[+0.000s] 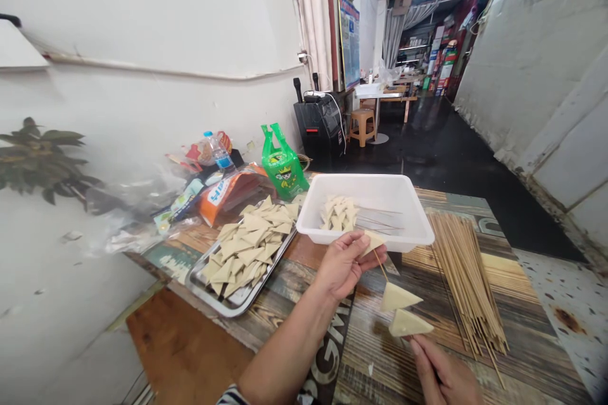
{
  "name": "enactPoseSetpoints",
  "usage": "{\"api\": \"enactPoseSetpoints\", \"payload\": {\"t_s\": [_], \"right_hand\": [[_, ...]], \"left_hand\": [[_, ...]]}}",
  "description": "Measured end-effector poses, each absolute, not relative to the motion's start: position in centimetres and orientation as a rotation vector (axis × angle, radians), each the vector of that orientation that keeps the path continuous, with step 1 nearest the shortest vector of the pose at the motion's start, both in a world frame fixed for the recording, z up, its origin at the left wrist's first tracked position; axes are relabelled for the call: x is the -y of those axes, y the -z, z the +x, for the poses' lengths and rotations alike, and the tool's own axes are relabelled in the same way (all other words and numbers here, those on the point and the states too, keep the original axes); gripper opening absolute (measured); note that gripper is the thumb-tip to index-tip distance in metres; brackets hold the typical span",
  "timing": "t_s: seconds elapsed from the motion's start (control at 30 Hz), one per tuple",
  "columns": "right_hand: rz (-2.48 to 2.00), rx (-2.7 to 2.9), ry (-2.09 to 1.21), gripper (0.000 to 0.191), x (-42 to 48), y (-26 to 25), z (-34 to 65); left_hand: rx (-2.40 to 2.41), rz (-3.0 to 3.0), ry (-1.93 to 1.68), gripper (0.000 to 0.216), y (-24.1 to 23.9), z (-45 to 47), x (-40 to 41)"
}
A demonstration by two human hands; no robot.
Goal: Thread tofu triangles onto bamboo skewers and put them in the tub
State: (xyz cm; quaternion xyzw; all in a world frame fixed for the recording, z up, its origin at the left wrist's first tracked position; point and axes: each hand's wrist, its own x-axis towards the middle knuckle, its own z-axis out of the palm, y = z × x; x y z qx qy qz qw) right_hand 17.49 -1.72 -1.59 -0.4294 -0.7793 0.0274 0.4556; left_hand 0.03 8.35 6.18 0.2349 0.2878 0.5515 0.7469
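Observation:
My left hand pinches a flat, pale tofu triangle at the tip of a thin wooden skewer. Lower on the same skewer sit two more triangles, an upper one and a lower one, with a bare stretch of stick above them. Just below the lower one, my right hand grips the skewer's bottom end between thumb and fingers. Left of my hands, a metal tray is heaped with loose tofu triangles. Beyond my left hand stands a white plastic tub holding several filled skewers.
Bare wooden skewers lie in a bundle on the patterned table, at the right. Behind the tray are a green bag, an orange package and a water bottle. A black speaker stands past the table.

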Motion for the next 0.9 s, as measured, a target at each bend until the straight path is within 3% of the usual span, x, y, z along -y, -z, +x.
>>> {"api": "enactPoseSetpoints", "payload": {"t_s": [0.9], "right_hand": [[-1.164, 1.816, -0.062, 0.02, 1.9, 0.6, 17.1]], "left_hand": [[-0.763, 0.566, -1.062, 0.029, -6.4, 1.9, -6.4]]}}
